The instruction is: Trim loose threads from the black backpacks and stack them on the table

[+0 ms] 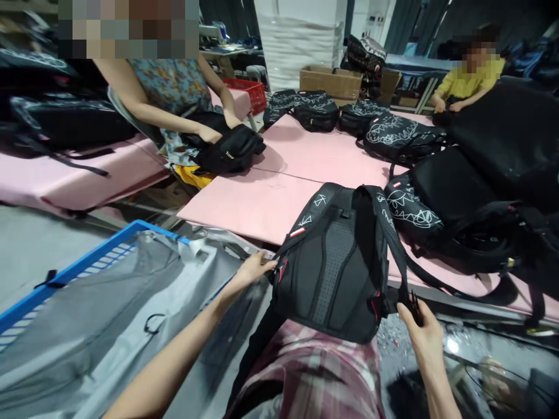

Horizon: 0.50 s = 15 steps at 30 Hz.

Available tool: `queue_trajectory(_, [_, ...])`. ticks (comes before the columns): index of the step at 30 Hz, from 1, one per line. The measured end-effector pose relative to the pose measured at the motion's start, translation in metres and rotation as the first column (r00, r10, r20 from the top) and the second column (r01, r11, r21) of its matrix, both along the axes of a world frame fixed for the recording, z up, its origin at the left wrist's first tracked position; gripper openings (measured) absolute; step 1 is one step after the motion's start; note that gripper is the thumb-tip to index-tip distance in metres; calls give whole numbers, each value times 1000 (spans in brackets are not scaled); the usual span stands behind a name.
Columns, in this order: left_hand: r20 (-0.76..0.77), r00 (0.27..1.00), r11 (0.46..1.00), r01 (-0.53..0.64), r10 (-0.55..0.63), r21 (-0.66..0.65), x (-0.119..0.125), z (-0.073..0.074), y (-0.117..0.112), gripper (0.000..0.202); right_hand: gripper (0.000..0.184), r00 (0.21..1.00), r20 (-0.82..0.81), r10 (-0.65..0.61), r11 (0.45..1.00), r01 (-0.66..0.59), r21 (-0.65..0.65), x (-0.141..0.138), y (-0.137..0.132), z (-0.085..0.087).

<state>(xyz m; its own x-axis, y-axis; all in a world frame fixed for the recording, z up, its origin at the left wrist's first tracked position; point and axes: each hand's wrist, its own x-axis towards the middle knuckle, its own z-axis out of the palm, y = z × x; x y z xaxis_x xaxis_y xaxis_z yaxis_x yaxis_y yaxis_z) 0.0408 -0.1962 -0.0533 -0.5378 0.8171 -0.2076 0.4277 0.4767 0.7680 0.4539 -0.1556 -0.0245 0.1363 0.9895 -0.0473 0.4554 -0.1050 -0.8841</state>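
Note:
A black backpack (334, 267) rests at the pink table's near edge and against my lap, its padded back panel facing up. White line drawings and a red-and-white tag mark its shoulder straps. At the pack's left side, my left hand (257, 266) is closed, pinching the lower end of a strap. My right hand (421, 326) is closed around the lower part of the other shoulder strap (395, 238), right of the pack. Dark prongs show between those fingers; I cannot tell what they belong to.
More black backpacks (393, 137) line the right and far sides of the pink table (244, 206). Across it, a person's hands (213, 134) work on another black bag. A blue basket (109, 244) with a grey liner stands left. Another person in yellow (471, 81) is farther back.

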Motion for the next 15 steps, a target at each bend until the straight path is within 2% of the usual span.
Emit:
queue_trajectory(2, [142,990,999,13,-5,-49,-13,-15,-10,27,52,996,90,-3,1000,2,10,-3,-1,6])
queue_trajectory(3, [171,985,999,-6,13,-45,-14,-18,-13,27,54,991,131,0,1000,-4,25,-4,-2,9])
queue_trajectory(4, [187,982,999,-32,37,-33,-13,-17,-13,30,56,986,167,2,999,-10,50,-6,-3,12])
queue_trajectory(6, [294,951,990,-122,96,69,-8,-3,-6,37,59,973,229,-16,991,-15,132,-9,-5,18])
queue_trajectory(7, [409,906,971,-183,106,154,-5,9,0,39,60,965,259,-35,984,-13,180,-11,-7,21])
queue_trajectory(8, [551,831,940,-248,82,235,-1,22,7,38,59,954,294,-55,974,-14,226,-13,-9,23])
queue_trajectory(9, [693,721,905,-309,22,293,3,36,14,37,58,940,332,-76,963,-16,268,-16,-11,25])
queue_trajectory(10, [799,600,887,-342,-47,310,8,50,20,34,56,926,367,-93,952,-26,306,-20,-14,28])
queue_trajectory(11, [866,489,891,-342,-102,298,13,62,26,31,53,914,395,-96,939,-48,340,-25,-17,29])
queue_trajectory(12, [902,413,908,-317,-127,273,18,72,30,28,50,906,415,-81,926,-86,369,-32,-19,31])
queue_trajectory(13, [923,364,926,-289,-128,243,23,79,32,27,47,903,427,-48,911,-136,390,-39,-21,32])
queue_trajectory(15, [933,339,942,-256,-122,217,32,87,32,27,41,898,438,38,882,-236,409,-55,-24,33])
